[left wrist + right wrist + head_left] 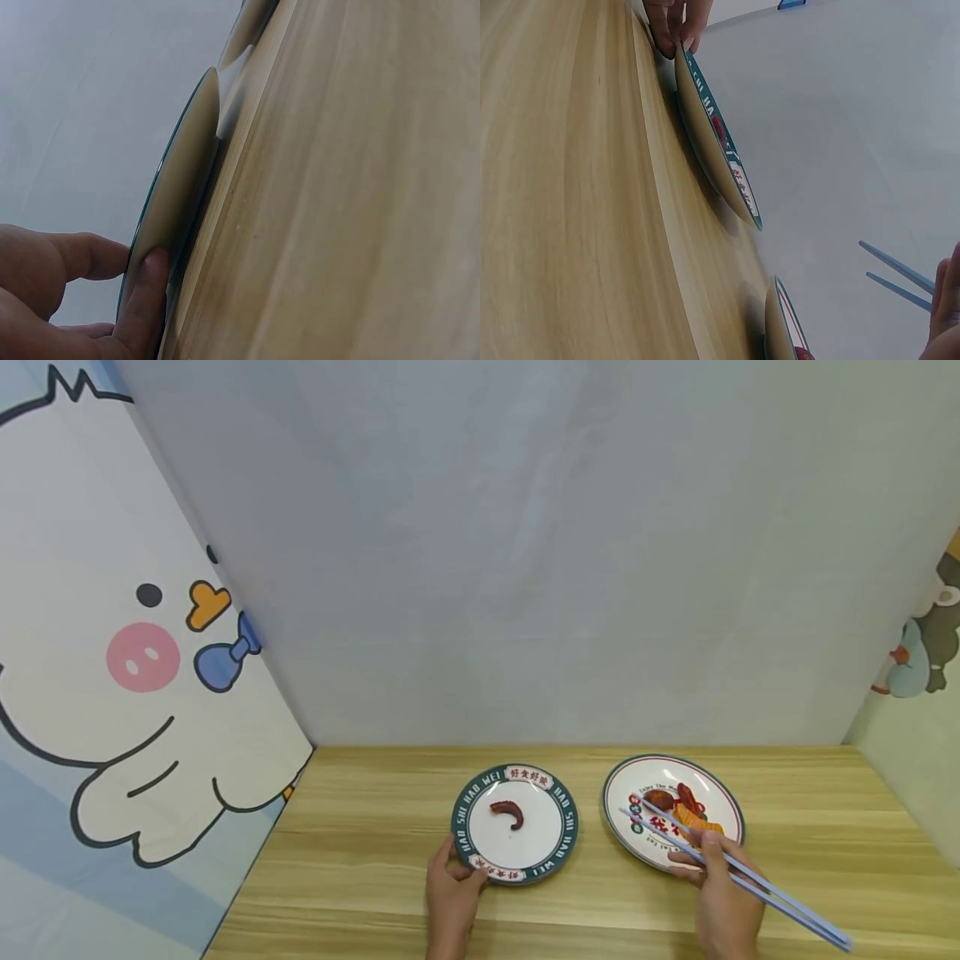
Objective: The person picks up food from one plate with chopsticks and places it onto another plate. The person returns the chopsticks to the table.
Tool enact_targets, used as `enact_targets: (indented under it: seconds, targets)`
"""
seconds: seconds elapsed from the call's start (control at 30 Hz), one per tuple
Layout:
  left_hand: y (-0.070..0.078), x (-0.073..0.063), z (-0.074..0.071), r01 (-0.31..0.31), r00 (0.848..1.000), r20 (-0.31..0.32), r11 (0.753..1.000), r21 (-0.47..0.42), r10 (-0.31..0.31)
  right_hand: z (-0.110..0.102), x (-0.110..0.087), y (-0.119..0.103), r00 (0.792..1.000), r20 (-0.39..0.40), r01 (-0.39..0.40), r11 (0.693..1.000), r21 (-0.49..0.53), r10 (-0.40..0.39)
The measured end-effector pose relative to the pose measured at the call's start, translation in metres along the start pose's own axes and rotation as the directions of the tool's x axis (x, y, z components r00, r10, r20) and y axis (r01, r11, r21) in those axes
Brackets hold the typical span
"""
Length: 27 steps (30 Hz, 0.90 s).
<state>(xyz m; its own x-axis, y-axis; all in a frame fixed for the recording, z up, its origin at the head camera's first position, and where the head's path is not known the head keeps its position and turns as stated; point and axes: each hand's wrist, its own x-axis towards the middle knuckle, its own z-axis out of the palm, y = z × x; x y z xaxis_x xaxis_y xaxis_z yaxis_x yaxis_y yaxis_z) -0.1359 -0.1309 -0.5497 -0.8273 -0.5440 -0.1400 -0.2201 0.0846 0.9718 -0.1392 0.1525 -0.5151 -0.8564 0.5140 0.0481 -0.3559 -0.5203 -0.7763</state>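
Observation:
In the head view, my left hand (452,893) grips the near left rim of a green-rimmed plate (568,821). The left wrist view shows thumb and fingers on either side of that plate's edge (176,176). A curled dark red food piece (515,808) lies on it. My right hand (723,889) holds light blue chopsticks (832,933) over a second plate (617,777). Their tips are slightly apart near a brown oval piece (658,800), with nothing visibly between them. Beside it lie a red piece (688,797) and an orange ridged piece (693,818), partly hidden by the hand.
Both plates stand side by side on a wood-grain table (360,852), with a narrow gap between them. A pale grey backdrop (525,568) rises behind the table. Cartoon-printed panels flank it, one at the left (67,527) and one at the right.

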Motion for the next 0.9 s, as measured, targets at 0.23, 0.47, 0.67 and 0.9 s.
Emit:
enact_targets:
  seconds: [0.23,0.47,0.67,0.9]
  targets:
    - [-0.001,0.002,0.000,-0.004,1.000,0.002,1.000,0.000,0.004,0.006,-0.003,0.007,0.997,0.033,-0.070,0.992,-0.100,0.074]
    - [-0.003,0.003,0.001,-0.002,1.000,0.005,1.000,0.004,0.002,0.013,-0.007,0.015,0.993,0.065,-0.090,0.986,-0.143,0.100]
    - [-0.003,0.004,0.002,0.004,1.000,0.007,1.000,0.005,-0.004,0.020,-0.013,0.023,0.991,0.095,-0.077,0.980,-0.182,0.095]
    - [-0.005,0.004,0.002,-0.001,1.000,0.004,1.000,0.003,0.001,0.027,-0.020,0.031,0.989,0.111,-0.079,0.981,-0.178,0.100]
